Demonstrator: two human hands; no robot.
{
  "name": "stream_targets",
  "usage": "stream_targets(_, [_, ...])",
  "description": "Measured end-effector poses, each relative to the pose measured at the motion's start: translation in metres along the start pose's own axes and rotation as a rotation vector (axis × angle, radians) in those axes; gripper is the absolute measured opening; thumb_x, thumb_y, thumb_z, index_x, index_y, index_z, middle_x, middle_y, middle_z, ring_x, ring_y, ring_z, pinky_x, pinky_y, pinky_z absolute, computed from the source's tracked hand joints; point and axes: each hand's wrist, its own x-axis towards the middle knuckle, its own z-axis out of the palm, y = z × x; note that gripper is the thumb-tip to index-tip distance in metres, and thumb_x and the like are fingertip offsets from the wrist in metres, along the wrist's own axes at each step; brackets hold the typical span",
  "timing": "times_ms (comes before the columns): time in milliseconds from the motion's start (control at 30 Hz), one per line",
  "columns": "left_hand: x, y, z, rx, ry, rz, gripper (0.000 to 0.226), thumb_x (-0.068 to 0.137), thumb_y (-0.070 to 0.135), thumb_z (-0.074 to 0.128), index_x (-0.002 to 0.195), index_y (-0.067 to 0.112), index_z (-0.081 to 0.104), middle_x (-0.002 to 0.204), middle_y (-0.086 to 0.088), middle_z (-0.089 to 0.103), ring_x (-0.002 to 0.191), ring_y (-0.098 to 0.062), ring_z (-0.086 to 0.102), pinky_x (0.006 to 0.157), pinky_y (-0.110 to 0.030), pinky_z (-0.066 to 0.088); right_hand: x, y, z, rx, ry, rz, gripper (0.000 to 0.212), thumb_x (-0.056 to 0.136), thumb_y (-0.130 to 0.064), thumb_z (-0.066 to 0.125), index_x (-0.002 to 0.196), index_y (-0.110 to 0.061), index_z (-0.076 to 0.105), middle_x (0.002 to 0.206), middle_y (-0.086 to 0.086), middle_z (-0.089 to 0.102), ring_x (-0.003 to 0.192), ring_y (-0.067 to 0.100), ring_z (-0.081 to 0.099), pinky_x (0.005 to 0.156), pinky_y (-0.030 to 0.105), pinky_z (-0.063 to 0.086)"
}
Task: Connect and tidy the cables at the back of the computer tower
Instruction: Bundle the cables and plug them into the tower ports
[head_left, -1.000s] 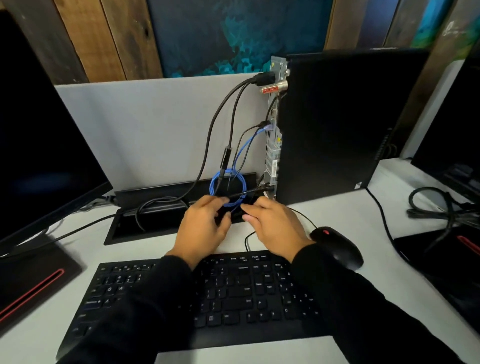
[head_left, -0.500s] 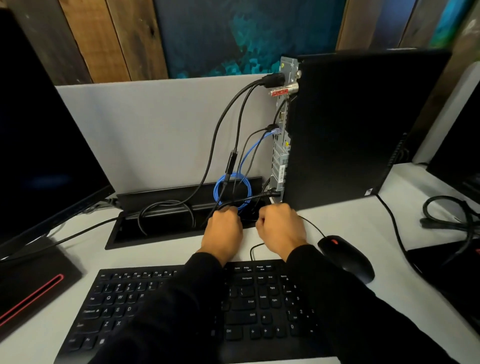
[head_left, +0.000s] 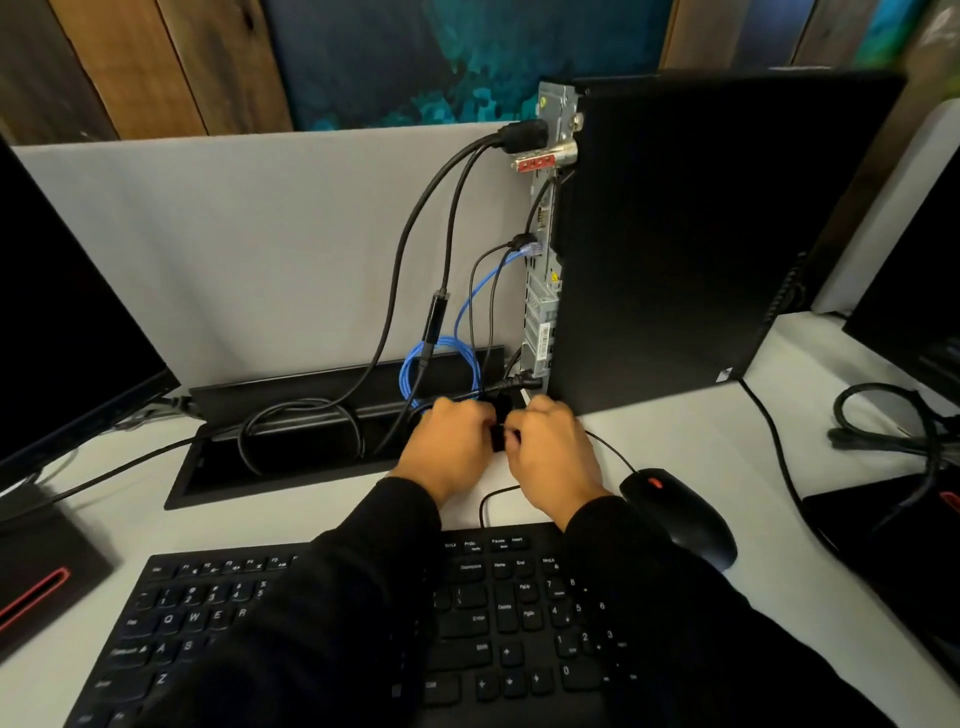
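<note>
The computer tower (head_left: 717, 234) stands right of centre on the table (head_left: 691, 447), cables (head_left: 415, 249) plugged in behind. Both hands have drawn together at its base. The left hand (head_left: 447, 441) and right hand (head_left: 550, 447) each keep a curled grip on a black strap (head_left: 498, 434), apparently bundling slack.

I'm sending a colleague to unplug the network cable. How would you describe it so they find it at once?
Start at the black tower and look at its metal rear panel. The network cable plugs in about halfway up, then hangs in a coil below. It is the only blue cable; all the others are black.
</note>
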Motion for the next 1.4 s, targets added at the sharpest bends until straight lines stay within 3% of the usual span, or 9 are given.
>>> stream_targets(233, [-0.025, -0.019, -0.031, -0.12, 0.413, -0.049, 0.024, 0.084, -0.001, 0.057, 0.068, 0.017, 0.055, 0.069, 0.002, 0.057, 0.061, -0.007, 0.05, 0.061, -0.018, 0.039, -0.005, -0.015, 0.0, -0.102, 0.077, -0.032, 0.021, 0.095, -0.016, 0.063, 0.11, -0.025, 0.075, 0.116, 0.0, 0.062, 0.113, 0.028, 0.051, 0.091, 0.04, 0.047])
stream_targets(333, [-0.026, -0.014, -0.025, -0.19, 0.443, -0.174, 0.036, 0.086, -0.007, 0.055, 0.118, 0.007, 0.056, 0.116, -0.013, 0.057, 0.101, -0.025, 0.056, 0.083, -0.026, 0.043, -0.006, -0.017, 0.003, -0.104, 0.075, -0.079, 0.023, 0.092, -0.008, 0.064, 0.105, -0.02, 0.078, 0.113, 0.002, 0.062, 0.114, 0.029, 0.051, 0.092, 0.042, 0.047])
stream_targets(400, [-0.023, -0.008, -0.019, -0.143, 0.347, -0.24, 0.074, 0.091, 0.002, 0.056, 0.157, 0.007, 0.022, 0.153, -0.02, 0.036, 0.136, -0.035, 0.041, 0.11, -0.04, 0.04, -0.005, -0.016, 0.005, -0.073, 0.031, -0.061, 0.02, 0.094, -0.008, 0.061, 0.102, -0.016, 0.078, 0.114, 0.003, 0.06, 0.112, 0.027, 0.053, 0.09, 0.039, 0.049])
stream_targets(467, [-0.017, -0.001, -0.018, -0.077, 0.284, -0.281, 0.089, 0.093, 0.011, 0.055, 0.162, 0.008, -0.001, 0.163, -0.024, 0.021, 0.146, -0.041, 0.029, 0.118, -0.052, 0.031, -0.005, -0.016, 0.004, -0.027, -0.01, -0.031, 0.016, 0.095, -0.007, 0.059, 0.099, -0.012, 0.074, 0.114, 0.005, 0.058, 0.111, 0.028, 0.055, 0.09, 0.038, 0.051])
stream_targets(633, [-0.002, 0.014, -0.018, -0.064, 0.239, -0.252, 0.076, 0.094, 0.009, 0.055, 0.159, 0.003, 0.017, 0.143, -0.023, 0.048, 0.122, -0.041, 0.057, 0.099, -0.048, 0.048, -0.007, -0.019, 0.002, -0.047, -0.018, 0.003, 0.018, 0.097, -0.017, 0.058, 0.105, -0.015, 0.075, 0.12, 0.005, 0.058, 0.116, 0.027, 0.053, 0.089, 0.035, 0.051])
stream_targets(967, [-0.001, 0.003, -0.013, 0.092, 0.014, -0.373, 0.044, 0.097, 0.029, 0.052, 0.134, 0.005, 0.048, 0.13, -0.019, 0.054, 0.125, -0.04, 0.05, 0.101, -0.048, 0.045, -0.008, -0.02, -0.001, -0.028, 0.002, 0.048, 0.032, 0.102, -0.034, 0.049, 0.113, -0.015, 0.073, 0.125, 0.007, 0.057, 0.12, 0.024, 0.05, 0.093, 0.032, 0.048])
stream_targets(1167, [-0.02, -0.009, -0.014, -0.173, -0.027, -0.367, 0.082, 0.1, 0.026, 0.05, 0.16, 0.0, 0.001, 0.158, -0.029, 0.025, 0.144, -0.044, 0.034, 0.118, -0.048, 0.032, -0.005, -0.017, 0.0, 0.108, 0.013, 0.042, 0.029, 0.096, -0.035, 0.061, 0.116, -0.017, 0.073, 0.12, 0.009, 0.056, 0.115, 0.028, 0.054, 0.091, 0.037, 0.053])
stream_targets(1267, [-0.044, -0.01, -0.024, -0.131, 0.002, -0.308, 0.067, 0.095, 0.029, 0.053, 0.156, 0.015, 0.029, 0.143, -0.02, 0.05, 0.132, -0.04, 0.05, 0.109, -0.047, 0.044, -0.007, -0.019, -0.006, 0.242, 0.032, 0.063, 0.032, 0.094, -0.031, 0.067, 0.121, -0.016, 0.071, 0.122, 0.008, 0.054, 0.109, 0.025, 0.059, 0.092, 0.03, 0.049])
stream_targets(1400, [-0.074, -0.013, -0.052, 0.012, 0.266, -0.303, 0.026, 0.09, 0.034, 0.056, 0.109, 0.023, 0.069, 0.095, -0.007, 0.072, 0.096, -0.034, 0.065, 0.079, -0.039, 0.054, -0.012, -0.036, -0.012, 0.256, 0.095, -0.035, 0.028, 0.094, -0.031, 0.067, 0.117, -0.016, 0.071, 0.116, 0.003, 0.054, 0.105, 0.02, 0.057, 0.091, 0.028, 0.048])
